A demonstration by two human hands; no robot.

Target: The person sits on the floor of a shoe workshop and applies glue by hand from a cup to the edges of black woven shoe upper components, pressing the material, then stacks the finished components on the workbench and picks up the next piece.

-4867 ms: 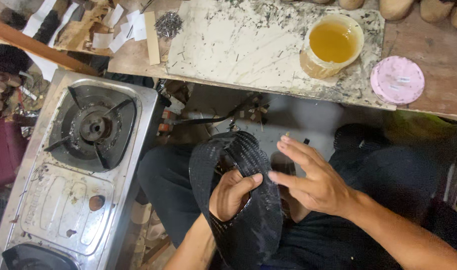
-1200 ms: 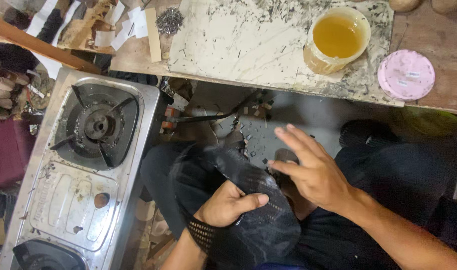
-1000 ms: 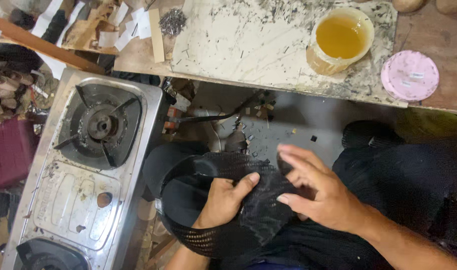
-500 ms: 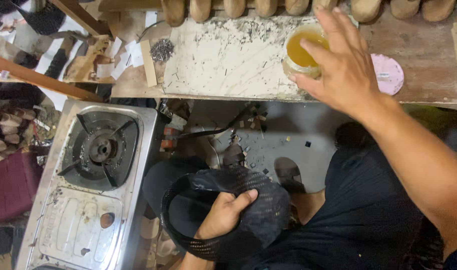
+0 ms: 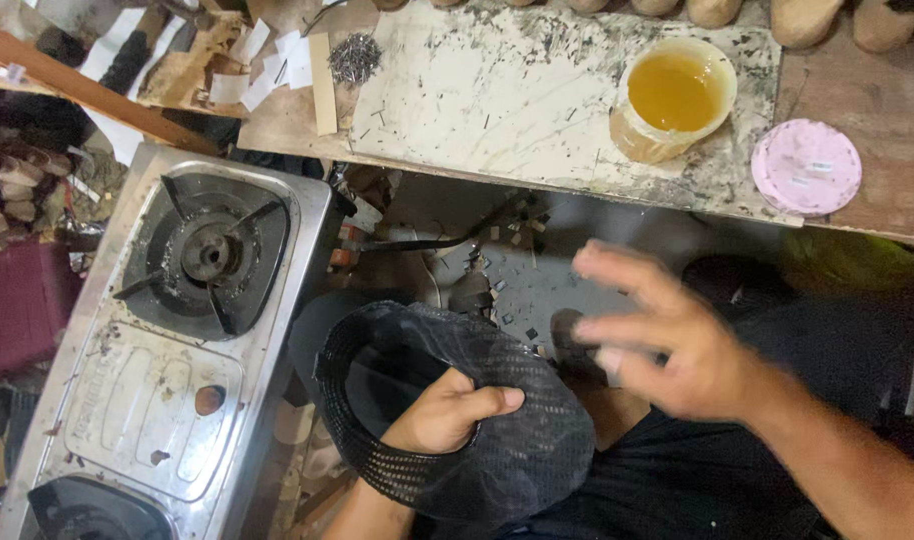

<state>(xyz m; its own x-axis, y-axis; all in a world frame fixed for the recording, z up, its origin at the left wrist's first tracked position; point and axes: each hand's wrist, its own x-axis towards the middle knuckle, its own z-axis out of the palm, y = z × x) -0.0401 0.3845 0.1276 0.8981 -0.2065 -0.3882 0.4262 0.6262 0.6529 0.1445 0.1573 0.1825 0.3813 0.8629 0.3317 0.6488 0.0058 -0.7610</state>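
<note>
A: Report the left hand (image 5: pixel 447 415).

B: It sits low in the frame, fingers curled into the opening of a black mesh shoe upper (image 5: pixel 457 415), thumb pressed across the outer fabric — the grip is closed on that piece. The upper rests over the person's lap, just right of the gas stove (image 5: pixel 167 350).

A: And the right hand (image 5: pixel 677 350)?

B: It hangs in the air right of the upper and apart from it, fingers spread wide, holding nothing. Motion blur hides the fingertips.

A: Surroundings?

B: Above the hands runs a worn tabletop (image 5: pixel 507 90). On it stand a tub of yellow glue (image 5: pixel 674 97) and, to its right, a pink lid (image 5: pixel 806 167). A heap of small nails (image 5: pixel 355 58) lies near the tabletop's left end — paper scraps (image 5: pixel 267 70) lie beside it. Small bits litter the floor (image 5: pixel 537 280) beneath.
</note>
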